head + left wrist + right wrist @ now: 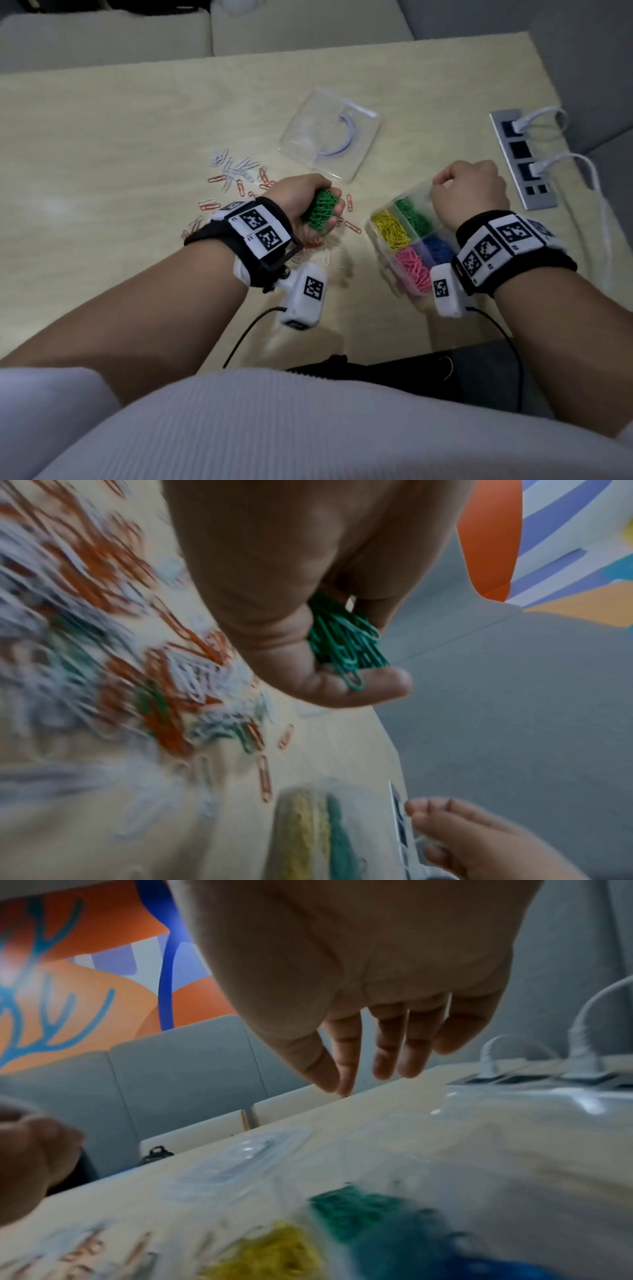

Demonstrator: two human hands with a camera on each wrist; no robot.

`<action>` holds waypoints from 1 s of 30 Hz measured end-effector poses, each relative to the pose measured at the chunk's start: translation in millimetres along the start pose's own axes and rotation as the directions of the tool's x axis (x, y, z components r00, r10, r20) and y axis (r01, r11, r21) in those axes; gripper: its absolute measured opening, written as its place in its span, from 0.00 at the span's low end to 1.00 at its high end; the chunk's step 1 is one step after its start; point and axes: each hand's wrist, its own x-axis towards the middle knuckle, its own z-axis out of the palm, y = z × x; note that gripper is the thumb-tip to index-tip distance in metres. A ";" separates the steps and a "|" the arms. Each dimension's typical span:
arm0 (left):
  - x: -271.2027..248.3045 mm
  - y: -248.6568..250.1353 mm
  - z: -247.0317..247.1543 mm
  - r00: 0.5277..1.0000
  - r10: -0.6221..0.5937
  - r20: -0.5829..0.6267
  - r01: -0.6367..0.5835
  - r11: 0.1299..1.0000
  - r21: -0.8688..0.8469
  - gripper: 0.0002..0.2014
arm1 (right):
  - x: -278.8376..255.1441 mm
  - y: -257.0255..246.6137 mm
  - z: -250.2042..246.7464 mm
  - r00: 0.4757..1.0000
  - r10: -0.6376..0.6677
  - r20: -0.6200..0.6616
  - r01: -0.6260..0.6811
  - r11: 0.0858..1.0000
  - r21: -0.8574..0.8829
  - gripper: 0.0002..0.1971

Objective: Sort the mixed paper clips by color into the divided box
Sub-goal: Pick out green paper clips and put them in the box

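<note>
Two hands work over the pale table point(120, 130). At mid-frame in the head view the left hand point(301, 200) is curled round a bunch of green clips point(322, 209); the left wrist view shows what that view hides, the clips resting on the thumb. Loose orange and white clips point(236, 174) lie scattered left of and behind that hand, blurred in the wrist view.

Right of centre, the divided box point(376, 219) appears tilted, with yellow, green, blue and pink clips in separate compartments. The right hand point(471, 192) sits at its far edge with fingers bent; whether it pinches the rim I cannot tell from above, and in the right wrist view the fingers point(394, 1053) hang loosely, thumb and forefinger tips close together.

Behind lies a clear lid point(330, 133), and at far right a socket strip point(520, 157).
</note>
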 end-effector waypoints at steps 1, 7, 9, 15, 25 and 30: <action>4.2 0.8 13.1 1.000 0.005 0.015 -0.005 1.000 0.007 0.15 | 1.7 12.5 -2.4 0.999 0.039 0.020 -0.038 0.998 -0.054 0.07; 33.2 -0.7 80.5 0.999 0.038 0.039 -0.039 0.999 0.023 0.15 | 9.5 56.0 3.4 0.962 0.012 0.272 -0.004 1.000 -0.029 0.12; 42.3 -1.1 96.2 0.998 0.064 0.013 -0.065 0.998 0.020 0.15 | 10.2 61.9 5.3 0.960 -0.026 0.279 0.024 1.000 0.009 0.14; 61.3 -5.3 133.8 0.973 0.223 -0.053 -0.222 0.975 0.024 0.16 | 12.7 70.7 3.4 0.950 -0.115 0.292 0.102 0.993 0.057 0.15; 73.5 -19.7 136.7 0.909 0.415 0.021 -0.394 0.844 0.364 0.17 | 15.9 75.7 4.4 0.941 -0.162 0.296 0.150 0.987 0.064 0.13; 71.4 -23.5 136.5 0.904 0.422 0.071 -0.410 0.805 0.428 0.19 | 16.4 74.0 4.8 0.941 -0.160 0.299 0.154 0.987 0.042 0.09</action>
